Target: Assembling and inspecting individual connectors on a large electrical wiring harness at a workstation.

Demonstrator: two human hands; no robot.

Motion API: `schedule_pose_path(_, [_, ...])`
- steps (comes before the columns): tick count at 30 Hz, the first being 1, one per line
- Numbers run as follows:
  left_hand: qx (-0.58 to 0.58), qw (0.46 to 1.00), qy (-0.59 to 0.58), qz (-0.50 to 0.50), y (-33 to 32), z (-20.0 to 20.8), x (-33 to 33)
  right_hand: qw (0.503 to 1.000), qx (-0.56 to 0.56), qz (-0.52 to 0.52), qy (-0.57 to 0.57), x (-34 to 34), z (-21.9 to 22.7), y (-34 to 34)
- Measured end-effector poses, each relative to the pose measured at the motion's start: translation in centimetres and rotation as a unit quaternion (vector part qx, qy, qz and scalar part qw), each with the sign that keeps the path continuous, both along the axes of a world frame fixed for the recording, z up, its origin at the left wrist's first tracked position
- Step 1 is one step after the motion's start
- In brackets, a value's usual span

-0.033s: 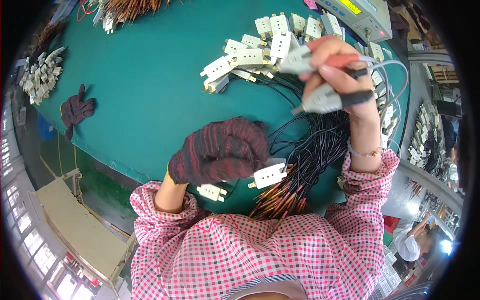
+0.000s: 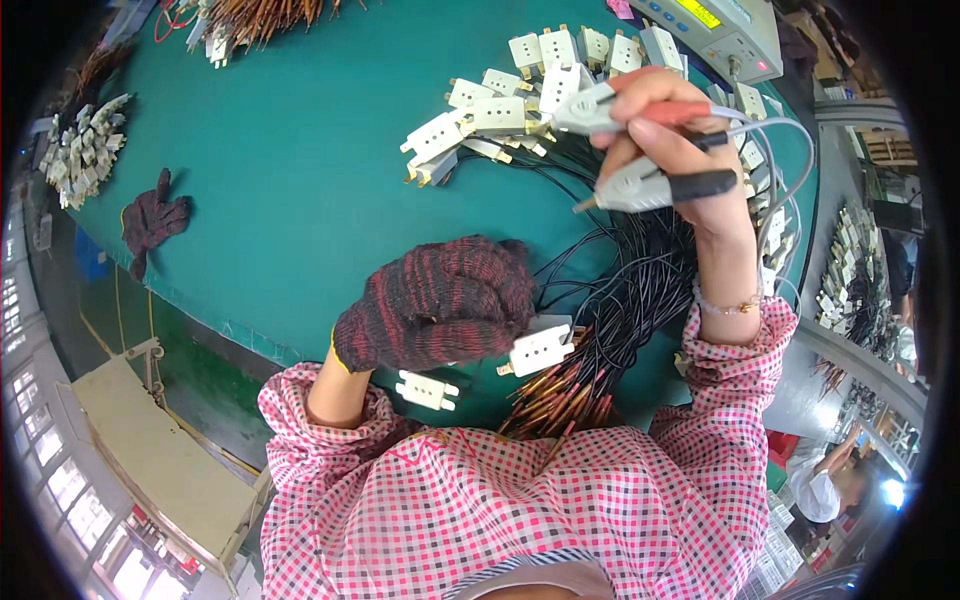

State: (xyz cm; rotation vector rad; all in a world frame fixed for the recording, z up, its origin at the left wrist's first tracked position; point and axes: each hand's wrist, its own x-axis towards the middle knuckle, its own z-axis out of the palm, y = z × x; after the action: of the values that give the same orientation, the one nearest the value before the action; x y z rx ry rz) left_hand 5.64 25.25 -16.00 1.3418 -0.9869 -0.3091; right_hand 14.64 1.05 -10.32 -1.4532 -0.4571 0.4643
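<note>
My right hand (image 2: pixel 672 135) is bare and closed around two test clips. One clip (image 2: pixel 585 110) has grey jaws and a red grip; the other clip (image 2: pixel 635 188) has grey jaws and a black grip. Grey leads run from them past my wrist. My left hand (image 2: pixel 440 302) wears a dark red and black knit glove, its fingers curled in; what they hold, if anything, is hidden. Just below the glove lies a white block with metal tabs (image 2: pixel 427 390). Another white block (image 2: pixel 541 350) sits by its fingertips, next to a bundle of black wires (image 2: pixel 640 285).
Many white blocks (image 2: pixel 500 115) with wires lie at the far middle. An instrument with a lit display (image 2: pixel 715 35) stands at the far right. A loose glove (image 2: pixel 153 222) and a white block pile (image 2: pixel 88 150) are on the left of the green table (image 2: pixel 270 180). Copper-coloured wire ends (image 2: pixel 560 400) lie near me.
My right hand and both clips have shifted slightly left. The gloved left hand has turned a little, and the white block below it shows more fully.
</note>
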Motion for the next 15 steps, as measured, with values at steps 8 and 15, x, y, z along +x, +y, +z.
schedule_pose_path(8, [0.296, 0.737, -0.245, 0.556, 0.7, 0.4, 0.7, 0.996, 0.018, -0.067, -0.063, 0.4, -1.2, 1.0])
schedule_pose_path(15, [0.288, 0.767, -0.195, 0.539, 1.0, -0.9, 2.2, 0.99, -0.013, -0.082, -0.115, 0.2, -1.3, 1.4])
